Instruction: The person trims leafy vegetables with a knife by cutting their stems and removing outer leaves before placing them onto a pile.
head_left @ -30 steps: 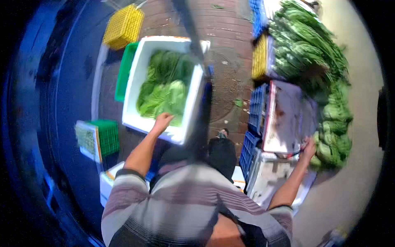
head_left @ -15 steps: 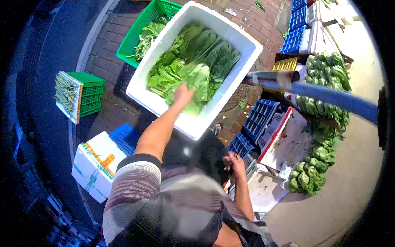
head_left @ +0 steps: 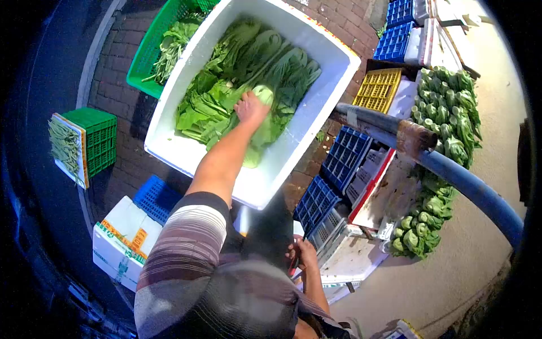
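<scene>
Leafy greens (head_left: 206,104) lie inside a white foam box (head_left: 333,73). My left hand (head_left: 252,108) reaches into the box, its fingers closed round a pale green vegetable (head_left: 262,95), whose leaves trail toward the box's near wall. Near my body, beside my dark trousers, my right hand (head_left: 302,254) is closed on a thin tool with a red part (head_left: 292,265); its exact kind cannot be made out.
A blue pole (head_left: 474,186) crosses the right side. Blue crates (head_left: 347,155), a yellow crate (head_left: 378,90) and piled greens (head_left: 446,107) stand at the right. Green crates (head_left: 101,141) and a taped white box (head_left: 121,243) are at the left.
My left hand has gone from reaching over the leaves to gripping the pale vegetable. My right hand has moved from the right-hand trays to beside my body. The view has shifted with my head.
</scene>
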Available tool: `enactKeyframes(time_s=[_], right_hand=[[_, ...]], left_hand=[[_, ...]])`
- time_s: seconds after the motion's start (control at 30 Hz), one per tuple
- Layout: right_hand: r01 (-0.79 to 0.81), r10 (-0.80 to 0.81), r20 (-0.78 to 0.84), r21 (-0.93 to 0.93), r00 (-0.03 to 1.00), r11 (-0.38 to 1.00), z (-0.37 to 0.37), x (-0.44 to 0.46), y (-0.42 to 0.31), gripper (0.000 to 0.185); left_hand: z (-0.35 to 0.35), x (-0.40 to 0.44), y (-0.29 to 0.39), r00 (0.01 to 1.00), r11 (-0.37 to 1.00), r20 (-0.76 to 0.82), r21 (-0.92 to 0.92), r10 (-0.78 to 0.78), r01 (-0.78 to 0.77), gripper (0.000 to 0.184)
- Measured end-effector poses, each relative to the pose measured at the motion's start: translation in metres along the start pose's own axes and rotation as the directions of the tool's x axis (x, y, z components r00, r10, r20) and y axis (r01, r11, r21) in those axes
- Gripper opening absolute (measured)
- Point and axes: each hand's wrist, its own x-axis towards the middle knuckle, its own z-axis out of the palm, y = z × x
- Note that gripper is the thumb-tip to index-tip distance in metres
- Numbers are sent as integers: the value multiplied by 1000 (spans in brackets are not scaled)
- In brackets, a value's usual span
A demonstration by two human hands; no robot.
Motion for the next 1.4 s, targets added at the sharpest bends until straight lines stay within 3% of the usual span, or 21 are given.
enactKeyframes(time_s=[0.1,0.13,0.23,0.33,0.43,0.47,0.5,0.57,0.6,0.7,0.73,0.93,1.2,1.33,1.4], right_hand=[[90,-86,101,-28,991,996,14,-6,-26,37],[109,-106,155,-9,982,994,9,6,-25,40],[260,-232,123,-332,965,907,25,9,-62,43],[613,-537,301,-323,789,721,78,-27,-131,48],[742,-579,463,-429,670,515,146,-89,-222,44],[864,-712,546,-474,441,171,164,-88,-242,46],[855,-748,637,-480,185,-198,179,-90,-260,48],[788,-663,655,-595,362,-158,221,-146,-296,54],[798,-651,742,-486,162,-355,237,-156,-307,59],[722,-559,821,-456,115,-521,274,-185,-328,67],[684,-530,836,-470,143,-558,284,-192,-330,69],[653,-458,843,-518,281,-553,332,-239,-333,74],[622,-412,859,-506,303,-597,348,-263,-336,71],[625,-409,871,-484,274,-612,346,-264,-336,65],[607,-394,858,-512,329,-608,347,-271,-335,60]], left_hand=[[-9,-19,-17,972,981,-195,-118,132,-156,86],[-16,-29,-22,968,960,-196,-199,156,-195,88],[-44,-65,-42,956,887,-181,-365,232,-284,91],[-89,-102,-51,927,806,-266,-468,263,-363,90],[-153,-132,-50,871,721,-354,-496,340,-483,88],[-171,-139,-51,856,701,-361,-497,369,-512,88],[-185,-144,-52,841,678,-367,-499,398,-539,87],[-215,-146,-58,797,611,-357,-512,487,-603,92],[-236,-150,-61,791,586,-314,-540,524,-603,92],[-287,-157,-68,714,496,-287,-556,639,-667,90],[-302,-159,-71,699,482,-264,-564,665,-671,89],[-362,-156,-94,667,419,-104,-704,738,-573,88],[-403,-156,-104,623,465,98,-756,776,-460,88],[-404,-159,-109,618,460,112,-771,778,-441,91],[-404,-161,-111,618,478,157,-784,771,-397,92]])
